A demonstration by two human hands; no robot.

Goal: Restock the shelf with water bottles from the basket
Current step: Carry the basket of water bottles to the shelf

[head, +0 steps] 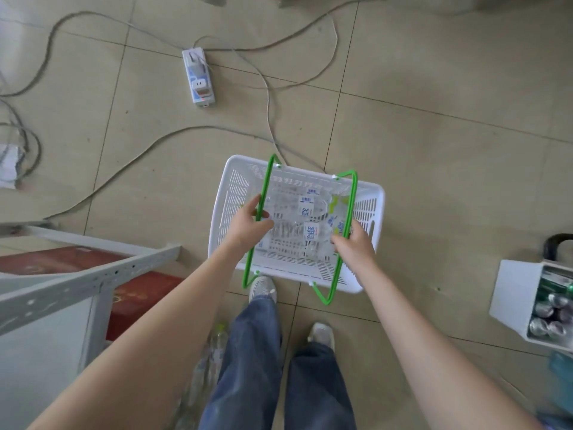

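Both bare arms reached down from the frame's bottom corners. The left hand (249, 223) curled round one green handle (259, 225), the right hand (353, 243) round the other, over the white basket (229, 193) at centre, where clear bottles (297, 212) lay flat.

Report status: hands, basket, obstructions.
Left hand and right hand each grip a green handle. Bottles lie in basket. Cables on floor beyond.

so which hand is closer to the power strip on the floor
Left. The left hand grips the basket's left green handle, on the side toward the power strip. The right hand grips the right green handle, farther away.
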